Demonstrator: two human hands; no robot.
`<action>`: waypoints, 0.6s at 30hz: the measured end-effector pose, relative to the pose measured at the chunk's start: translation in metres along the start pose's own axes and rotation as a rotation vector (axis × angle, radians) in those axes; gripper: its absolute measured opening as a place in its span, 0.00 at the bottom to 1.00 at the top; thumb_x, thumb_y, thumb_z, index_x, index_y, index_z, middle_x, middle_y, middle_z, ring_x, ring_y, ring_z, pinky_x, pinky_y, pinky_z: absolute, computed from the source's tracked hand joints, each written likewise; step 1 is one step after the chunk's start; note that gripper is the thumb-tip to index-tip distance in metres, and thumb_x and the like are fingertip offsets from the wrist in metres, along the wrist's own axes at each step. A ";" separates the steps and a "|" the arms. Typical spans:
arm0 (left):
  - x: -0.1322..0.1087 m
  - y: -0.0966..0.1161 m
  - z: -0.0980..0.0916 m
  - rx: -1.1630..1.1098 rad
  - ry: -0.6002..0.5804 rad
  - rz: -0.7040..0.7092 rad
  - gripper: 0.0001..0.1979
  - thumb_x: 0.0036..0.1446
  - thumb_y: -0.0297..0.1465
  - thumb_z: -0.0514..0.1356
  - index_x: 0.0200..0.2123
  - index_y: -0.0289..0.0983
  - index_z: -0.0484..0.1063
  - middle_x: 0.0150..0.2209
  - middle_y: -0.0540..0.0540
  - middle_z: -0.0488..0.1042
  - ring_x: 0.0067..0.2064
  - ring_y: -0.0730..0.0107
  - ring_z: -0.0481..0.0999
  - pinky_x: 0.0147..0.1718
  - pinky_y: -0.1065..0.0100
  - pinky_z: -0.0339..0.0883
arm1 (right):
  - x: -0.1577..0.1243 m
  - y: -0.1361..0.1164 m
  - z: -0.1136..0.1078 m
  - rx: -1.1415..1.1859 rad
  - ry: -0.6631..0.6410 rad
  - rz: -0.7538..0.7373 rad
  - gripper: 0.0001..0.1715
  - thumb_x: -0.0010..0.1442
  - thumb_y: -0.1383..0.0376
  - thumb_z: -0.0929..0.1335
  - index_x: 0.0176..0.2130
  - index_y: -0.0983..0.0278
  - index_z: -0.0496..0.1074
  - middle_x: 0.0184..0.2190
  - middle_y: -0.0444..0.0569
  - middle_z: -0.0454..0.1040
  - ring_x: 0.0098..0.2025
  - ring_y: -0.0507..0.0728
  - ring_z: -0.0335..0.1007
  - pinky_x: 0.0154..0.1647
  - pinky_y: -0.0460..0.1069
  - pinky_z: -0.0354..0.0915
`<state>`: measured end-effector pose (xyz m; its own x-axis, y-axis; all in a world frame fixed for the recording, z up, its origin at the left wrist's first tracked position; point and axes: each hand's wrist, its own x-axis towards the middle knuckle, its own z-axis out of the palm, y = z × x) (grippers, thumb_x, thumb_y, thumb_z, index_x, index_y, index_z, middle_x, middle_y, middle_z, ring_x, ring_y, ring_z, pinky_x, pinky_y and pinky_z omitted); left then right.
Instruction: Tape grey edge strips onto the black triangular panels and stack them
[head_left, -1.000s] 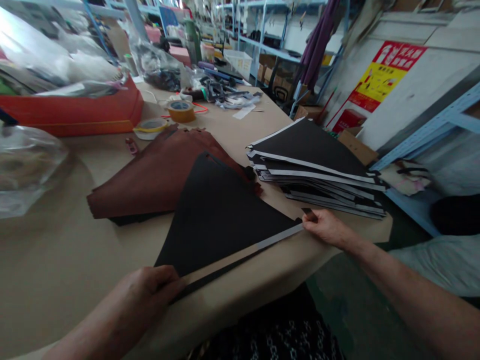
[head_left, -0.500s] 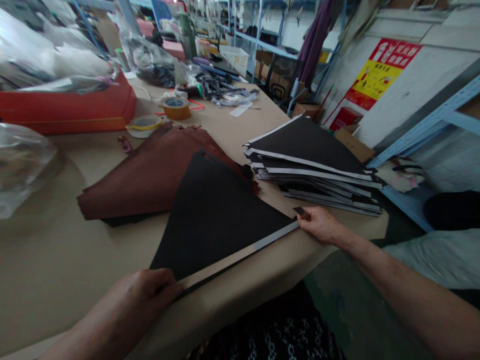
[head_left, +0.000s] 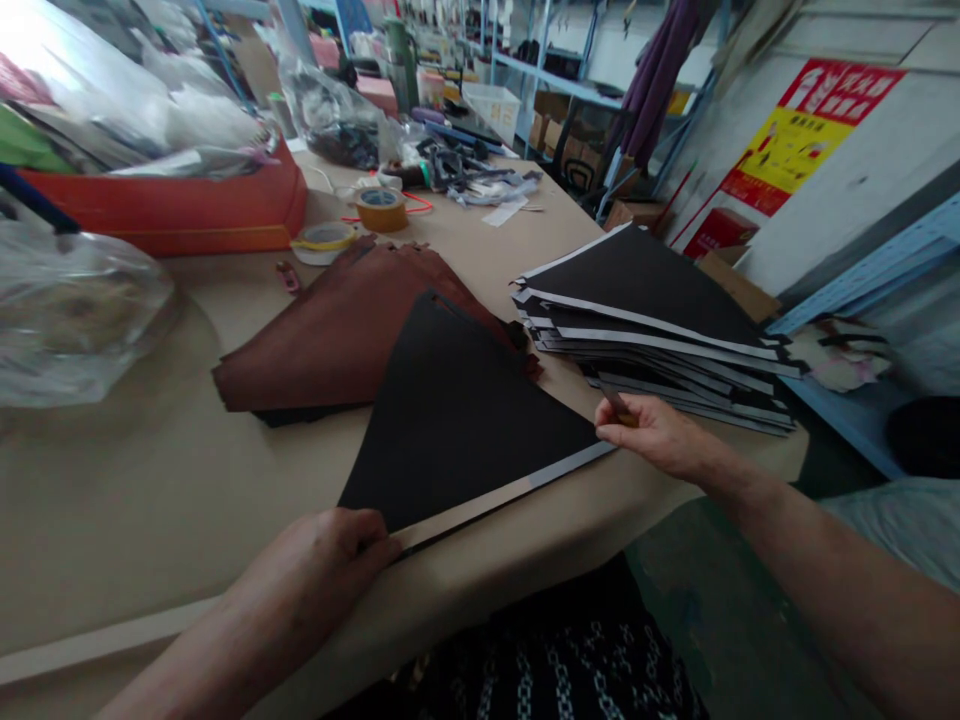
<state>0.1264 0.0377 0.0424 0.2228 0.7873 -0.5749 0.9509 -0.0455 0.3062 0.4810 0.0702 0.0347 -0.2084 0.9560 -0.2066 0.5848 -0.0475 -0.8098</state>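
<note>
A black wedge-shaped sheet [head_left: 465, 420] with a pale strip along its near edge lies on the table in front of me. My left hand [head_left: 322, 560] presses closed on the sheet's near left corner. My right hand [head_left: 660, 435] is closed at the sheet's right corner, pinching a small brown-tipped piece I cannot make out. A brown sheet of the same shape [head_left: 345, 330] lies partly under the black one.
A stack of black sheets with pale edges [head_left: 652, 320] sits at the table's right edge. Tape rolls [head_left: 381, 208], an orange box [head_left: 180, 205], plastic bags [head_left: 67, 310] and black clutter fill the far side. The beige table [head_left: 150, 490] drops off just before me.
The view shifted slightly. My right hand rose from the sheet's corner and now pinches a small piece above it; my left hand stays pressed on the near corner.
</note>
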 end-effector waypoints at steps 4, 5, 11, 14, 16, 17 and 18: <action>0.000 -0.002 0.002 -0.005 0.030 0.019 0.19 0.55 0.41 0.48 0.23 0.37 0.71 0.21 0.48 0.70 0.26 0.67 0.68 0.25 0.68 0.52 | 0.013 -0.008 0.021 0.142 -0.104 -0.006 0.08 0.51 0.62 0.67 0.31 0.64 0.66 0.22 0.40 0.60 0.24 0.48 0.54 0.28 0.45 0.55; -0.002 -0.002 0.002 -0.013 0.037 0.022 0.18 0.55 0.40 0.48 0.23 0.37 0.71 0.21 0.48 0.70 0.25 0.68 0.68 0.25 0.68 0.52 | 0.016 -0.004 0.025 0.154 -0.102 -0.010 0.08 0.52 0.61 0.67 0.30 0.64 0.66 0.22 0.39 0.59 0.24 0.48 0.54 0.28 0.45 0.55; -0.022 -0.027 0.004 -0.109 0.005 -0.002 0.17 0.54 0.41 0.50 0.24 0.37 0.71 0.21 0.50 0.68 0.25 0.71 0.66 0.25 0.69 0.52 | 0.018 0.027 0.034 0.131 -0.023 -0.054 0.12 0.53 0.57 0.69 0.30 0.64 0.67 0.25 0.41 0.62 0.28 0.50 0.58 0.32 0.46 0.56; -0.039 -0.059 0.005 -0.156 -0.025 -0.089 0.18 0.53 0.42 0.50 0.22 0.36 0.70 0.20 0.52 0.62 0.24 0.72 0.61 0.25 0.69 0.51 | 0.018 0.028 0.033 0.090 -0.023 -0.028 0.14 0.52 0.55 0.69 0.30 0.64 0.69 0.25 0.42 0.65 0.29 0.51 0.59 0.33 0.47 0.57; -0.052 -0.083 0.005 -0.196 -0.032 -0.140 0.19 0.52 0.43 0.51 0.22 0.35 0.69 0.20 0.53 0.60 0.24 0.73 0.59 0.24 0.70 0.50 | 0.017 0.025 0.033 0.080 -0.008 -0.008 0.16 0.51 0.53 0.70 0.30 0.64 0.68 0.25 0.43 0.65 0.28 0.51 0.59 0.32 0.47 0.57; -0.058 -0.096 0.004 -0.217 -0.025 -0.161 0.19 0.52 0.43 0.51 0.22 0.35 0.69 0.20 0.53 0.59 0.25 0.73 0.58 0.25 0.70 0.50 | 0.017 0.022 0.033 0.072 -0.005 0.005 0.16 0.51 0.53 0.69 0.29 0.64 0.68 0.24 0.42 0.64 0.28 0.51 0.59 0.31 0.47 0.57; -0.065 -0.109 0.003 -0.238 -0.021 -0.182 0.18 0.52 0.43 0.52 0.23 0.35 0.69 0.20 0.54 0.58 0.25 0.73 0.58 0.25 0.70 0.49 | 0.016 0.020 0.033 0.065 -0.003 0.020 0.17 0.51 0.52 0.69 0.29 0.64 0.68 0.24 0.42 0.64 0.27 0.51 0.59 0.31 0.47 0.57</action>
<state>0.0091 -0.0099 0.0442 0.0602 0.7565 -0.6512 0.8991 0.2423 0.3646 0.4636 0.0751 -0.0033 -0.1997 0.9537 -0.2247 0.5366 -0.0854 -0.8395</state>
